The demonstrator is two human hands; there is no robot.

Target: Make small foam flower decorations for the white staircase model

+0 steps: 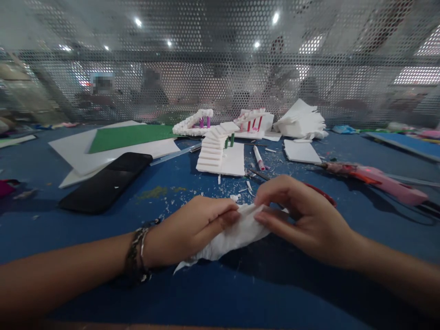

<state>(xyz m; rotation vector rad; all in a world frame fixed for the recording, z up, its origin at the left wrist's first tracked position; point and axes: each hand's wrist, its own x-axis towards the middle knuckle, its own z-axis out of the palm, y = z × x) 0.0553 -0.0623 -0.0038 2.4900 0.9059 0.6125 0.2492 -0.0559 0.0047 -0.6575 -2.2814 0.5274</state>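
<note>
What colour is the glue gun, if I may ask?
The glue gun is mostly pink; head view.

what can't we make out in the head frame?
All in the head view:
- Part of the white sheet: covered by the left hand.
- Full shape of the red object: behind the right hand.
- Far end of the cord: cut off by the right edge.
- Background details: blurred behind the mesh.

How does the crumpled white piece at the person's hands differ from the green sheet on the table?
Shape: the white piece is creased and bunched, while the green sheet lies flat.
Place: the left hand holds the white piece, with fingertips of the right hand at it; the green sheet rests on white sheets, untouched.
Shared: both look thin.
</note>
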